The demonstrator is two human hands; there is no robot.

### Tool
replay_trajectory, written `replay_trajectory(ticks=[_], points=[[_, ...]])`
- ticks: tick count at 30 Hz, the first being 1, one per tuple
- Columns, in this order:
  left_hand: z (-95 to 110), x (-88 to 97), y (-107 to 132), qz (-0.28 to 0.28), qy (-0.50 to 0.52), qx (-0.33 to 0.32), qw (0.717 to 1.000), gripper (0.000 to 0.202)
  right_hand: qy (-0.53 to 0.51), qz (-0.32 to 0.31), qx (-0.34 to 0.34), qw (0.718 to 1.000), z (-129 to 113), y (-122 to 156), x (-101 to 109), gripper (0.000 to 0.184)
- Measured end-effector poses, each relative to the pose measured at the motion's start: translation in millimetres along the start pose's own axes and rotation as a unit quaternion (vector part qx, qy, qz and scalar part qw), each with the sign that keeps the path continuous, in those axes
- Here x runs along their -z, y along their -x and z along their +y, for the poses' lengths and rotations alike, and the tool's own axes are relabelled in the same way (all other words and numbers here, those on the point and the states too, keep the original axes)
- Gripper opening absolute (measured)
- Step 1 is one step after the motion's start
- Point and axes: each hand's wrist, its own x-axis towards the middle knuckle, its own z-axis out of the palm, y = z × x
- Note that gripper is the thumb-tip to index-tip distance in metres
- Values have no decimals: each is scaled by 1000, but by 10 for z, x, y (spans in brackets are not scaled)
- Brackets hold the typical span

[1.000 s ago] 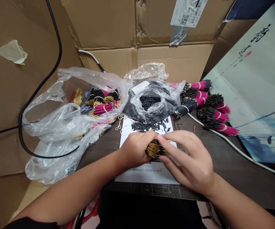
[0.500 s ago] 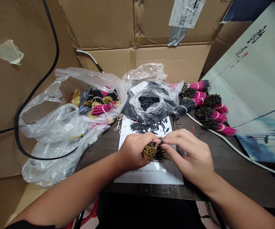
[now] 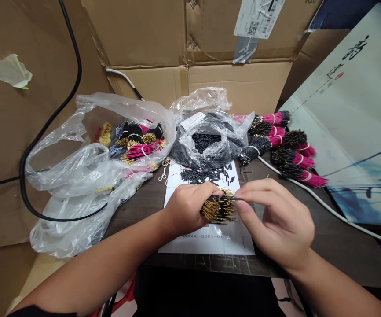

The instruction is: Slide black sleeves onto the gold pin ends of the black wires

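Note:
A thick bundle of thin wires with gold metal terminals [image 3: 215, 210] is gripped in my left hand [image 3: 185, 209], fingers wrapped round it. Many terminals in it are bordered by black sleeving. At the bundle's right edge, my right hand [image 3: 276, 220] pinches a thin black tube [image 3: 237, 199] between thumb and fingertips; whether it sits on one of the terminals I cannot tell. Just beyond the hands, loose short black tubes [image 3: 206, 176] are scattered on a white printed sheet [image 3: 206, 246]. Behind them a clear plastic bag [image 3: 187, 147] is open and full of such tubes.
To the right lie several tied bundles of magenta and black wires [image 3: 302, 160] beside a white cable [image 3: 309, 191]. On the left, a crumpled plastic bag [image 3: 78, 176] holds more bundles, with a black cable [image 3: 23, 176] hanging across it. Cardboard [image 3: 144, 35] walls the back.
My right hand has moved slightly right, away from the middle of the bundle to its right edge. The bundle's terminals have turned a little and fan out more; my left hand stays put.

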Motion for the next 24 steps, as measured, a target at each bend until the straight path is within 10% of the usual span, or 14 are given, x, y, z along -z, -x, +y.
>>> replay_trajectory(ticks=[24], points=[[15,-22,-11,-71,-119,-34,990,26,43,-112,86,989,19,-81,48,19]])
